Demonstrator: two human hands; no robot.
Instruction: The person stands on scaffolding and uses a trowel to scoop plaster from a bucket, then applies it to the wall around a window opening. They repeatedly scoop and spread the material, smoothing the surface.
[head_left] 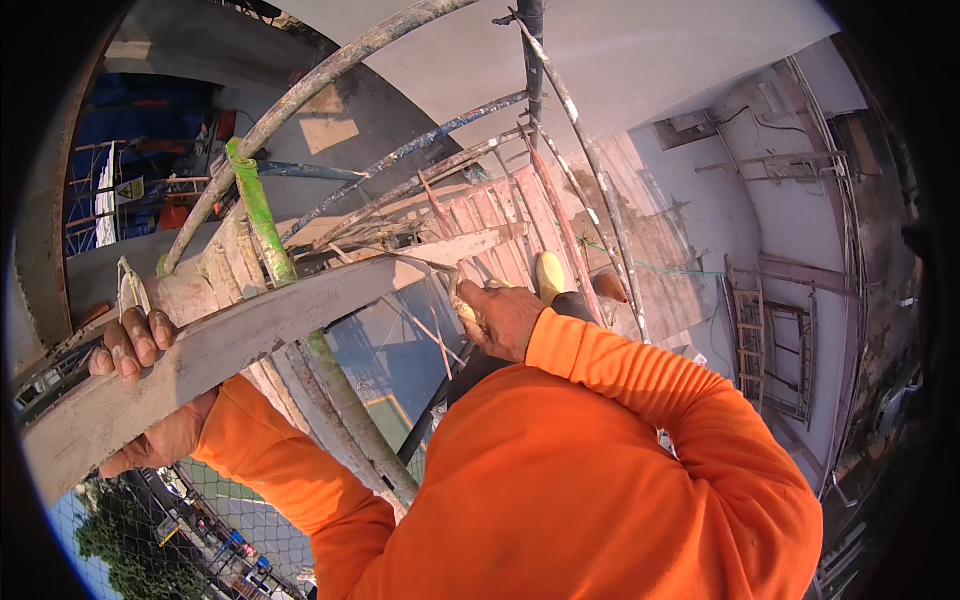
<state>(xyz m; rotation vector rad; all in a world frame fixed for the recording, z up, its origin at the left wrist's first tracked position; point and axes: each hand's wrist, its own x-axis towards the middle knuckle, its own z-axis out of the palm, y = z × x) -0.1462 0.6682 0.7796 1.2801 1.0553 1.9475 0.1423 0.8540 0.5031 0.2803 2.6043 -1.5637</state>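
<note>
A long grey board (290, 310) slants across the view from the lower left up to the middle. My left hand (150, 345) is wrapped round its near left part, fingertips over the upper edge and palm beneath. Close to the board's far part, my right hand (505, 320) is closed with its fingers curled. A thin, dark, pointed tool (428, 263) runs from those fingers to the board's face; its handle is hidden in the hand, so I cannot tell its kind.
Scaffold pipes surround me, one with a bright green patch (258, 210). My yellow boots (549, 275) stand on reddish planks (490, 215). A pale wall (640, 60) rises ahead. Wire mesh (245, 525) and the ground far below show at lower left. A ladder-like frame (750, 335) is at right.
</note>
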